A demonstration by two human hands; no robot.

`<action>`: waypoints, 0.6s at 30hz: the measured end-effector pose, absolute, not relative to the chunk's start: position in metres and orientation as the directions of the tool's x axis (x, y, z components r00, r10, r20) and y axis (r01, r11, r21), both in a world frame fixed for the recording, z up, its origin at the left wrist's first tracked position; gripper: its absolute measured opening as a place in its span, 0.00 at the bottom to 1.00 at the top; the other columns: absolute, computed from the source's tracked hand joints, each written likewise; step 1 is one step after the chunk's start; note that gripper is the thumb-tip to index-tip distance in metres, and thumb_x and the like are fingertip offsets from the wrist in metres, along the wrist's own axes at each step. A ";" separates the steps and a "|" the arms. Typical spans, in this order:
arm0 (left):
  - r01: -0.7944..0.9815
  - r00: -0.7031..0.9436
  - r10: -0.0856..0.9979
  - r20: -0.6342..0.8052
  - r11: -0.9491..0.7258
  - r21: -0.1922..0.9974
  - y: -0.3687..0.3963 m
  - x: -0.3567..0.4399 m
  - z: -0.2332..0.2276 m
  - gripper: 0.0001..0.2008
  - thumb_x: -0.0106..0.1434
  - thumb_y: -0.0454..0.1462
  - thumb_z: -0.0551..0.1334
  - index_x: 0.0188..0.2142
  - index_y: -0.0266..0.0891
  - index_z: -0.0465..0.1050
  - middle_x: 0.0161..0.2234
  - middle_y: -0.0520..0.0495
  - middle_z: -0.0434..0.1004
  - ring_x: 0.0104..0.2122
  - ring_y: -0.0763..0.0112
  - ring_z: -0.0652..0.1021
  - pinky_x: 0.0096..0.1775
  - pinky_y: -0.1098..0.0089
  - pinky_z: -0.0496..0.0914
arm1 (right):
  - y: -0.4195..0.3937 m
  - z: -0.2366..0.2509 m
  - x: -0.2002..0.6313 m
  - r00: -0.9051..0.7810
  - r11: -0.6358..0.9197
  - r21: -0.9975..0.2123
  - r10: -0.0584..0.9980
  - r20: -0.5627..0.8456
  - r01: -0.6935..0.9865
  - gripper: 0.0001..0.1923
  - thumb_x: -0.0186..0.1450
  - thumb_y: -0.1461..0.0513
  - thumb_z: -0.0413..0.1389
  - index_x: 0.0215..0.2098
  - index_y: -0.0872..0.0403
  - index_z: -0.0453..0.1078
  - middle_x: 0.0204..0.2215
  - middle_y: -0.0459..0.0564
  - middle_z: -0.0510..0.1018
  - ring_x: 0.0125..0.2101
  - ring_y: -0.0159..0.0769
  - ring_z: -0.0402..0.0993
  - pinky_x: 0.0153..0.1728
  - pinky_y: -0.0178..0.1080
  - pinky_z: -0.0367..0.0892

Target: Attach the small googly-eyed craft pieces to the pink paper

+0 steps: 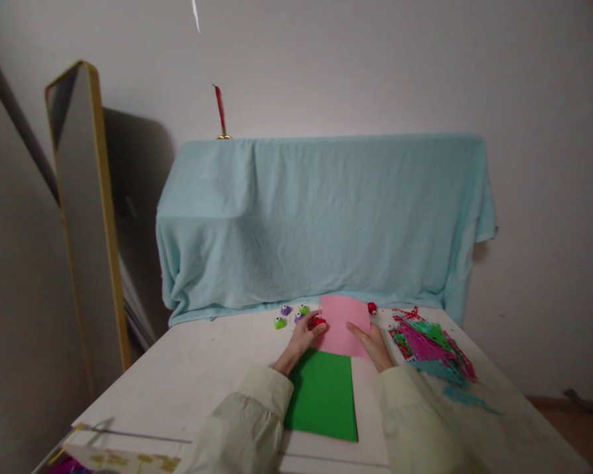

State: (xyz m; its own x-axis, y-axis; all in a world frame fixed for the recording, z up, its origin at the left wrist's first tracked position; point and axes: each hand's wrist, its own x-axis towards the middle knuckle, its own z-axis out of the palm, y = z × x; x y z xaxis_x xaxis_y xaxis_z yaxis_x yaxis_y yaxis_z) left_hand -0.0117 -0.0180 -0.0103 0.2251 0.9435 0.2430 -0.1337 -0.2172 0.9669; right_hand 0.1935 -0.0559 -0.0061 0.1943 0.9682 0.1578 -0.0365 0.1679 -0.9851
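A sheet of pink paper (343, 329) is raised over the table between my two hands. My right hand (373, 342) grips its right edge, thumb on top. At the sheet's left edge, my left hand (306, 332) is closed around a small red craft punch (319, 322), which sits against the paper; whether the paper is inside its slot cannot be seen. Below the pink sheet lies a stack of green paper (323, 398), its top edge partly hidden. Beyond my left hand are small punches, among them a green one (279, 323) and a purple one (285, 309).
Another red punch (372, 308) stands behind my right hand. Punched paper scraps (429, 345) in several colours are heaped at the right of the white table (188, 375). A light blue cloth (326, 217) hangs along the back. A tall mirror (82, 217) leans at left.
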 end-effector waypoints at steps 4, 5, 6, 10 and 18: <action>-0.081 0.199 0.952 0.231 -0.219 0.972 -0.015 -0.012 -0.012 0.21 0.47 0.45 0.69 0.36 0.34 0.75 0.32 0.44 0.76 0.32 0.68 0.74 0.37 0.70 0.66 | -0.059 -0.002 0.191 0.172 0.154 -0.988 0.974 0.149 -0.016 0.25 0.48 0.51 0.64 0.39 0.59 0.75 0.36 0.57 0.80 0.36 0.47 0.77 0.35 0.42 0.72; -0.073 0.195 0.955 0.222 -0.212 0.975 -0.015 -0.012 -0.012 0.20 0.46 0.45 0.69 0.35 0.34 0.75 0.31 0.44 0.76 0.31 0.68 0.74 0.36 0.71 0.66 | -0.060 0.000 0.190 0.168 0.148 -0.989 0.975 0.143 -0.020 0.25 0.49 0.51 0.64 0.38 0.59 0.75 0.36 0.56 0.80 0.36 0.47 0.77 0.35 0.42 0.72; -0.070 0.193 0.959 0.209 -0.199 0.977 -0.015 -0.012 -0.012 0.20 0.46 0.46 0.70 0.34 0.34 0.75 0.31 0.44 0.76 0.30 0.68 0.74 0.35 0.71 0.66 | -0.062 0.002 0.189 0.165 0.141 -0.990 0.977 0.135 -0.026 0.25 0.49 0.51 0.64 0.38 0.59 0.75 0.36 0.56 0.80 0.37 0.47 0.77 0.35 0.42 0.72; -0.111 0.191 0.972 0.134 -0.115 0.987 -0.019 -0.012 -0.009 0.22 0.44 0.46 0.71 0.35 0.34 0.76 0.32 0.43 0.77 0.30 0.67 0.75 0.33 0.70 0.66 | -0.070 0.012 0.186 0.159 0.124 -0.990 0.981 0.112 -0.066 0.25 0.49 0.49 0.64 0.39 0.57 0.74 0.37 0.55 0.80 0.38 0.47 0.76 0.36 0.41 0.71; -0.368 0.278 0.961 0.017 0.090 0.926 -0.029 -0.010 0.001 0.24 0.44 0.44 0.72 0.38 0.31 0.75 0.34 0.42 0.77 0.31 0.68 0.76 0.37 0.68 0.68 | -0.082 0.040 0.196 0.108 0.139 -0.970 0.987 0.119 -0.200 0.41 0.61 0.37 0.34 0.39 0.57 0.74 0.34 0.57 0.80 0.43 0.47 0.74 0.44 0.46 0.67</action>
